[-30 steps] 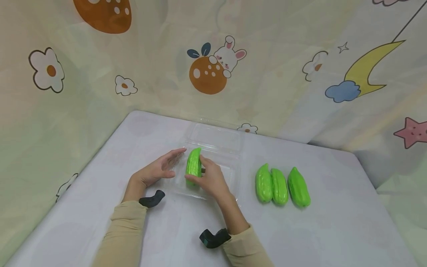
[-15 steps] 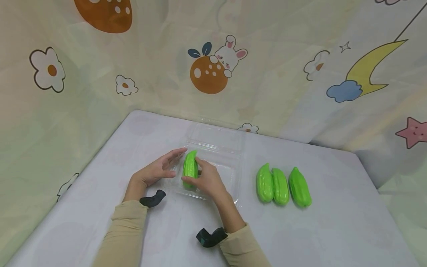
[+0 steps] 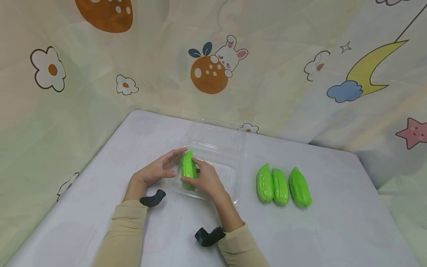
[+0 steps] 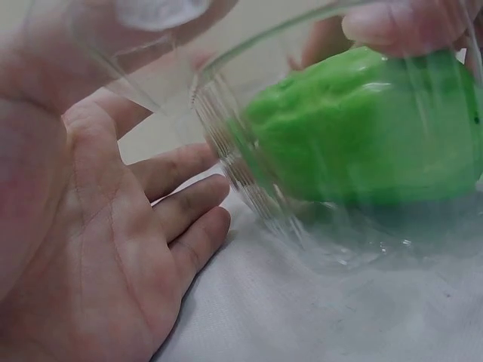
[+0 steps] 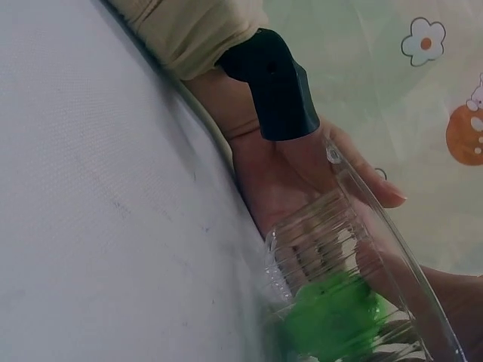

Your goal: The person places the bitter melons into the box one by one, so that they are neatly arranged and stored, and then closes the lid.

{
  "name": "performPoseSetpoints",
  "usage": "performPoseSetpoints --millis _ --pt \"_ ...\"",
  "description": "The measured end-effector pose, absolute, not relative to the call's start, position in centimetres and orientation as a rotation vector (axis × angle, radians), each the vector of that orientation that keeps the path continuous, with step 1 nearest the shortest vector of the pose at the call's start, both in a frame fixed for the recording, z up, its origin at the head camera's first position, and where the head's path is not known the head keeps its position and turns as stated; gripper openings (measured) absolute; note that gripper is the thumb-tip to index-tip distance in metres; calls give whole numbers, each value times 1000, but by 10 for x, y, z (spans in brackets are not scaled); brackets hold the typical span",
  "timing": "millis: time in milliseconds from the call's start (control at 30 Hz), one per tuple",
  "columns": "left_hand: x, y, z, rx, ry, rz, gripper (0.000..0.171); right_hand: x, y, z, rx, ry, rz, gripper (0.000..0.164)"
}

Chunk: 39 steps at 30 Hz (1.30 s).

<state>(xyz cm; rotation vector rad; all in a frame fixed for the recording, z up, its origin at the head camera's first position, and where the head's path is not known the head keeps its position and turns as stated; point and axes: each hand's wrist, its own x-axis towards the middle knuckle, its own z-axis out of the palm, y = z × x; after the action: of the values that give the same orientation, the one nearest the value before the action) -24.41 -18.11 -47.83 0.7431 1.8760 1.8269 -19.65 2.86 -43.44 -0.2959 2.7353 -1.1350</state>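
My right hand point(image 3: 208, 180) holds a bright green bitter melon point(image 3: 188, 167) between thumb and fingers, in the left part of a clear plastic box point(image 3: 227, 174). The melon lies lengthwise, its tapered tip pointing to the far side. My left hand point(image 3: 158, 168) stands along the box's left wall, fingers extended and holding nothing. In the left wrist view the bumpy melon point(image 4: 339, 128) shows through the ribbed wall, with the left fingers point(image 4: 181, 170) just outside it. In the right wrist view the left palm faces the box wall point(image 5: 309, 226) from outside.
Three more green bitter melons point(image 3: 264, 183) lie in a row on the white table point(image 3: 337, 207), right of the box. The box's clear lid point(image 3: 217, 135) lies folded back towards the patterned curtain point(image 3: 273, 85). A dark wrist camera sits on each forearm.
The right hand has moved the bitter melon left and slightly nearer, up to the box's left wall. The left hand and the other melons have stayed in place.
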Motion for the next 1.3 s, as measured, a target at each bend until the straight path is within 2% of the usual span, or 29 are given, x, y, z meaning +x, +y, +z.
performPoseSetpoints --millis 467,1300 --pt "-246 -181 -480 765 1895 1810 86 -197 35 -434 -442 2673 -1144 74" --pt "-244 -181 -478 737 1928 1796 90 -196 34 -432 -413 2609 -1158 82"
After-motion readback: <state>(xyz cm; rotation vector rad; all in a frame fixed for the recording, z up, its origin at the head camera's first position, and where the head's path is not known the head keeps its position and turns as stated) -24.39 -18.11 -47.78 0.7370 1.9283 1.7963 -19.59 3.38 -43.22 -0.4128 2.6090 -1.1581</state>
